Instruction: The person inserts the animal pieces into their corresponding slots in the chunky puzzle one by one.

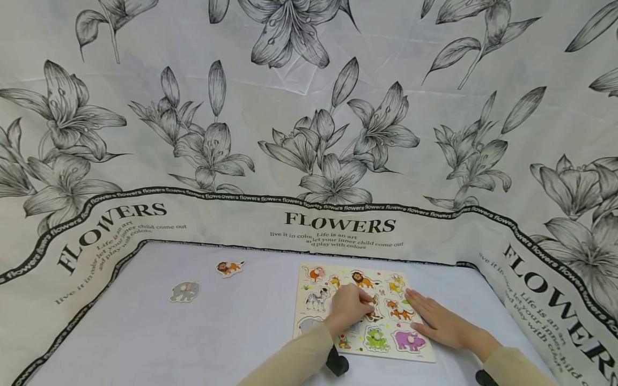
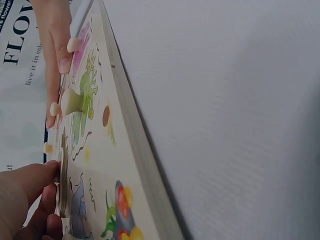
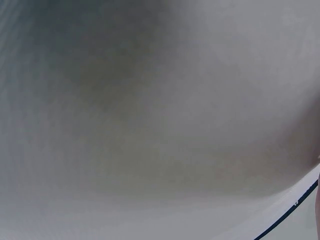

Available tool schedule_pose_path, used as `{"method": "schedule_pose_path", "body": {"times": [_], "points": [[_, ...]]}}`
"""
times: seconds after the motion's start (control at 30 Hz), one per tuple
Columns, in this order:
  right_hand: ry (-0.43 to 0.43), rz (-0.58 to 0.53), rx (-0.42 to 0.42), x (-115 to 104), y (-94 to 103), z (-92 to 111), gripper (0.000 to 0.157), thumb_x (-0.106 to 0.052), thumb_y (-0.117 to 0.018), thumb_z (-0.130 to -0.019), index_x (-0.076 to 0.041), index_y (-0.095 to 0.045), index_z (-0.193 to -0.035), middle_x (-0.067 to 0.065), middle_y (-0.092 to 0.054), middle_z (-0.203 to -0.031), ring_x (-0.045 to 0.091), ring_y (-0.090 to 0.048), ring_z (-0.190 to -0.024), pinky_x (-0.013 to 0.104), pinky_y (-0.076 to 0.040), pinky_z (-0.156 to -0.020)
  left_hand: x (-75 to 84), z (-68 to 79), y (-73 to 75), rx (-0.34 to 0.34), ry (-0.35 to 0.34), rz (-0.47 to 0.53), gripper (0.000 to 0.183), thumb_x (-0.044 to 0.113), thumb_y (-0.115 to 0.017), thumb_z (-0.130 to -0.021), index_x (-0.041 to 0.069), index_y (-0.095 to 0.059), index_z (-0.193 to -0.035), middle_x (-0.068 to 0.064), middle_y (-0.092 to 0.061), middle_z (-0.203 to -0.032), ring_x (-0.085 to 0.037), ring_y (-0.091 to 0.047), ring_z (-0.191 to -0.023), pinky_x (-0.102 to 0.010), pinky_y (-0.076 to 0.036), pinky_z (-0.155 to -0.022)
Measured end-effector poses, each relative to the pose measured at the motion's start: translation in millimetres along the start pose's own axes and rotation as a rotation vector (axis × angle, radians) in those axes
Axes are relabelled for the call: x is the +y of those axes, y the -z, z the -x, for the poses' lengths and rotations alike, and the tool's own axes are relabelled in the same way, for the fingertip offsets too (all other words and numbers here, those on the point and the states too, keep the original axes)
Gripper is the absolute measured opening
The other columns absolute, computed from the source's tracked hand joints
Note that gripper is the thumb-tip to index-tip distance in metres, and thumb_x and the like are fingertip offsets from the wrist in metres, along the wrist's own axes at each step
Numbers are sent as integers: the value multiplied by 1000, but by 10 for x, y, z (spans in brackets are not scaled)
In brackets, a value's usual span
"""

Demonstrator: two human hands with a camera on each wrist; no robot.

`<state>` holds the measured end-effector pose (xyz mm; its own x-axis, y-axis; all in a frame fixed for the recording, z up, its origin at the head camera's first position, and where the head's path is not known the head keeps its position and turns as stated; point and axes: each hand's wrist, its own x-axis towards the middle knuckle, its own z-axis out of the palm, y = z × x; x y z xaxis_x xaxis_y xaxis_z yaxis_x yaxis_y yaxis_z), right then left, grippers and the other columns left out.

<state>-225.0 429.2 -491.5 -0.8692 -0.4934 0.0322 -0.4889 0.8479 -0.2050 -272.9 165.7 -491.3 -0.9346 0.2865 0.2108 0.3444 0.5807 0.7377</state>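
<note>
My left hand (image 1: 350, 306) is over the middle of a wooden animal puzzle board (image 1: 420, 356). Its thumb and fingers pinch a thin wooden puzzle piece (image 2: 63, 180), seen edge-on in the left wrist view, close over the board's face. In the head view a brown animal (image 1: 375, 310) shows beside the fingertips, partly covered. My right hand (image 1: 441, 320) lies with fingers extended on the board's right edge, near the tiger (image 1: 398, 310) and the purple hippo (image 1: 409, 341). A green frog (image 1: 376, 339) with a knob sits below the left hand.
Two loose puzzle pieces, a lion (image 1: 229, 268) and a grey elephant (image 1: 184, 291), lie on the white cloth (image 1: 193, 338) to the left. A flower-printed curtain (image 1: 338, 225) stands behind and at both sides. The right wrist view is mostly blurred pale surface.
</note>
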Motion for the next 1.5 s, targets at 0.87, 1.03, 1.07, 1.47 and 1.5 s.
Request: {"method": "schedule_pose_path", "body": {"times": [0.87,1.03,1.07,1.47,1.5], "points": [[-11,-6,-6,-48,19,-27,68,-42,-44,-100,1,-26,-149,25,-26,-154,-23,17,-129,-2,14,-100,31,35,26,-17,-13,-16,11,14,-81,-74,20,-78,-83,12,-70,-66,6,-55,-59,-17,-43,-63],[-12,-10,-17,-54,31,-21,68,-42,-44,-100,2,-26,-149,26,-25,-154,-24,18,-129,-2,14,-99,56,54,67,-63,3,-2,13,12,-78,-76,18,-78,-86,11,-70,-69,4,-56,-63,-19,-44,-67],[-12,-6,-18,-52,31,-20,68,-42,-44,-100,2,-26,-149,26,-25,-154,-24,18,-129,-2,14,-100,63,58,77,-77,9,5,13,12,-77,-76,18,-78,-87,11,-70,-70,4,-56,-63,-19,-44,-66],[-20,-4,-17,-25,23,-5,68,-42,-44,-100,1,-25,-150,26,-25,-155,-23,18,-128,-2,15,-99,128,145,185,-262,57,58,29,17,-76,-80,18,-73,-109,7,-72,-102,-6,-64,-96,-24,-48,-85],[-23,-8,-20,-27,22,-4,69,-42,-44,-100,1,-25,-150,26,-25,-155,-24,18,-128,-2,15,-99,125,155,192,-269,50,67,29,17,-75,-81,17,-72,-109,6,-72,-103,-6,-64,-95,-23,-49,-84]]}}
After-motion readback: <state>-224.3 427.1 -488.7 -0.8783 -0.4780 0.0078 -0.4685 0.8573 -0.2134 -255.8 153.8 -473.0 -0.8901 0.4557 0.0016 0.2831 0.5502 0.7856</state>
